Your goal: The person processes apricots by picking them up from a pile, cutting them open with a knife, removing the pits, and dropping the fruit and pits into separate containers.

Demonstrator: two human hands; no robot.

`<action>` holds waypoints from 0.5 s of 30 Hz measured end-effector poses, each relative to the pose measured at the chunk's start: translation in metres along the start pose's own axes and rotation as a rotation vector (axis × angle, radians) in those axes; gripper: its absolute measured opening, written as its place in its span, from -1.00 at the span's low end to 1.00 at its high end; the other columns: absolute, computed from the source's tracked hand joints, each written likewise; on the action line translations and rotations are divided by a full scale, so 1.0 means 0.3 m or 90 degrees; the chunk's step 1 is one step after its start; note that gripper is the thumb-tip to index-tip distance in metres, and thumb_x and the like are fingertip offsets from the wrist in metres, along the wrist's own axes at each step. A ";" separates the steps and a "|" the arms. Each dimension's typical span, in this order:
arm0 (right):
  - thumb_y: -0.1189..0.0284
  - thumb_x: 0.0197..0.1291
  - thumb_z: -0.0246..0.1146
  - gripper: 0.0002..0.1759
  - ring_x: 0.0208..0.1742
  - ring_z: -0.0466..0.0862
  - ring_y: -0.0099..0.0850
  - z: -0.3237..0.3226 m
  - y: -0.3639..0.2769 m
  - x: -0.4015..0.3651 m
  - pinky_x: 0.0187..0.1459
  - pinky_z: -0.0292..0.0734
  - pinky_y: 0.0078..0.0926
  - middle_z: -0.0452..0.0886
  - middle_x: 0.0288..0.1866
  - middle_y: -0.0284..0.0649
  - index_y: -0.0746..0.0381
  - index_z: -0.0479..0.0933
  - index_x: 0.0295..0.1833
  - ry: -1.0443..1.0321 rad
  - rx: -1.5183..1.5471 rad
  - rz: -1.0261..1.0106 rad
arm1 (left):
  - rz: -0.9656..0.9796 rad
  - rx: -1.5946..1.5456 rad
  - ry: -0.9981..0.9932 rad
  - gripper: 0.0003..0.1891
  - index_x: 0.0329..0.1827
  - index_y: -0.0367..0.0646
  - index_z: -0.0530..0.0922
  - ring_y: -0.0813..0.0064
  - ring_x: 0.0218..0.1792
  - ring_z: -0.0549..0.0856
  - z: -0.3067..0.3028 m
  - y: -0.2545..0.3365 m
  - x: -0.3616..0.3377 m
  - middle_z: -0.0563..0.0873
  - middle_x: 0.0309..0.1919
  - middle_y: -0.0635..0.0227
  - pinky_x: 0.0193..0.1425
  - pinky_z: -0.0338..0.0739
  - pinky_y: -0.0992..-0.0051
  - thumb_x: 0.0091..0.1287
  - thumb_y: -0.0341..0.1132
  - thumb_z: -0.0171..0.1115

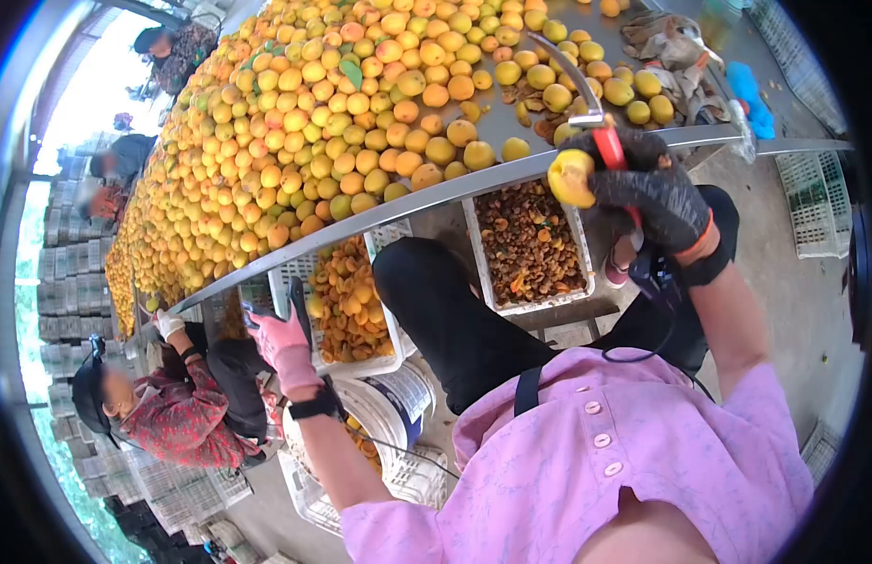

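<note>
My right hand (pixel 647 183), in a dark glove, is closed around the red handle of a curved knife (pixel 579 80). A cut apricot (pixel 572 179) with yellow flesh showing is also held at its fingers. The blade points up over the metal table edge. My left hand (pixel 283 343), in a pink glove with dark fingertips, is open, its thumb and fingers apart. It is beside a white crate of apricot halves (pixel 349 305), with nothing visible in it. Whole apricots (pixel 361 103) are heaped on the table in front of me.
Between my knees and the table stands a crate of apricot pits (pixel 530 240). A white bucket (pixel 398 404) is below my left arm. A metal rim (pixel 389 209) edges the table. A cloth (pixel 675 56) and blue item (pixel 751 99) lie right. A co-worker (pixel 187 404) sits left.
</note>
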State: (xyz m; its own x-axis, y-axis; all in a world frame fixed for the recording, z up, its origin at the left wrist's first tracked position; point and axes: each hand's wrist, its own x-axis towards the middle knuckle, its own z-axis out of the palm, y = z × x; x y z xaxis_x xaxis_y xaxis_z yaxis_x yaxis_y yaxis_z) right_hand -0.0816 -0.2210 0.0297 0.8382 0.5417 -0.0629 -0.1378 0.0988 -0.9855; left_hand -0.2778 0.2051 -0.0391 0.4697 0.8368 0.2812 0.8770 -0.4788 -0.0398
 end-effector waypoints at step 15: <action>0.43 0.07 0.32 -0.69 -0.31 0.56 -0.56 0.202 0.014 -0.158 -0.25 0.47 -0.56 0.60 -0.32 -0.27 0.32 0.49 -0.08 -0.043 0.161 0.111 | 0.522 -0.801 0.096 -0.08 0.31 -0.38 0.15 0.25 -0.15 0.61 -0.307 0.660 -0.623 0.57 -0.11 0.13 -0.01 0.49 0.36 -0.11 -0.32 0.49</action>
State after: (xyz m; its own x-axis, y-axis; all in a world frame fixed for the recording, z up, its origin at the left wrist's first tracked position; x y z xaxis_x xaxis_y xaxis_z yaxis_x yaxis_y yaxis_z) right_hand -0.1538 -0.1957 0.0381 0.7544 0.6224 -0.2086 -0.4102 0.1989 -0.8900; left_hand -0.2012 -0.0707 -0.0111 0.6884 0.2360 0.6859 -0.3089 -0.7601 0.5716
